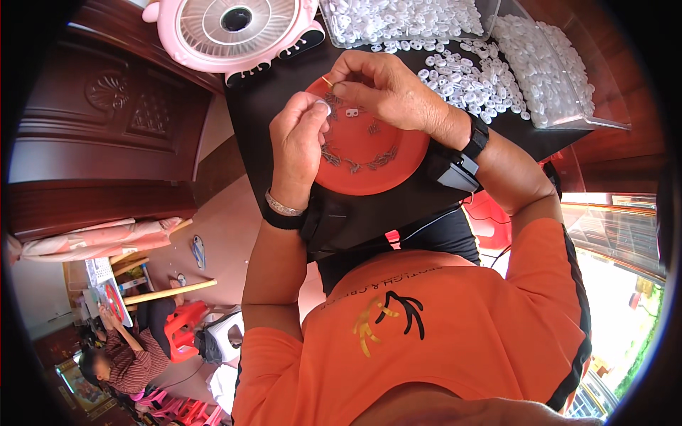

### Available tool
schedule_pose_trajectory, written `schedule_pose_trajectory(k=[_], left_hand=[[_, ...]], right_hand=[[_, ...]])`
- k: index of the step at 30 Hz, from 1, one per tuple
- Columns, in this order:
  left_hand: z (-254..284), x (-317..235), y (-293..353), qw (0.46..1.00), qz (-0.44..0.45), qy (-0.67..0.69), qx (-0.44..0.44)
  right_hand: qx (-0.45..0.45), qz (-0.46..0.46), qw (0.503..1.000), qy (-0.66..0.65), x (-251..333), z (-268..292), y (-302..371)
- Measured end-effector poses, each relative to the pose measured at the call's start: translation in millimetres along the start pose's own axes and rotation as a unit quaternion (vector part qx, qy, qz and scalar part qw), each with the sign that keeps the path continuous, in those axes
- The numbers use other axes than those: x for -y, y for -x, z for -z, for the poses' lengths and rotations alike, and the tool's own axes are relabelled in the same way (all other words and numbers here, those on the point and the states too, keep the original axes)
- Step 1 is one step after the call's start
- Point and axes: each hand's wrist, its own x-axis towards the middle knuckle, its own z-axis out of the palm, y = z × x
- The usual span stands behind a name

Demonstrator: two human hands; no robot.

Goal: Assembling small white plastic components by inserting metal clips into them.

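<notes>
Over a round orange-red plate [355, 181], my two hands are close together. My left hand [298, 131] is closed in a pinch on a small white plastic piece [323, 106], mostly covered by the fingers. My right hand [380, 85] pinches a thin gold-coloured piece [327, 82], whose kind is too small to make out. Small grey metal pieces, like screws or pins, lie in clusters [383, 157] along the plate's edge. A single white two-holed plastic piece [352, 113] rests on the plate between my hands.
Loose white two-holed pieces [472, 78] are heaped right of the plate on the black table [249, 106]. Two clear bins [554, 71] full of similar pieces stand behind them. A pink fan [238, 28] is at the back left. Another person [138, 358] sits at lower left.
</notes>
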Motion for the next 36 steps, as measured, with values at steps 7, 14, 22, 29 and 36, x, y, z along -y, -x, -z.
schedule_pose_trajectory(k=[7, 14, 22, 29, 36], left_hand=[[3, 4, -2, 0.998, -0.022, 0.054, 0.034], [3, 1, 0, 0.988, -0.101, 0.095, 0.07], [1, -2, 4, 0.973, -0.162, 0.125, 0.107], [0, 1, 4, 0.968, -0.185, 0.135, 0.106], [6, 4, -4, 0.99, -0.104, 0.097, -0.002]], right_hand=[[0.02, -0.018, 0.999, 0.024, 5, 8, 0], [-0.024, 0.072, 0.997, -0.013, 8, 9, 0], [-0.016, 0.12, 0.993, 0.01, 21, 12, 3], [-0.047, 0.1, 0.994, 0.015, 18, 13, 4], [0.032, 0.024, 0.987, 0.157, 11, 29, 1]])
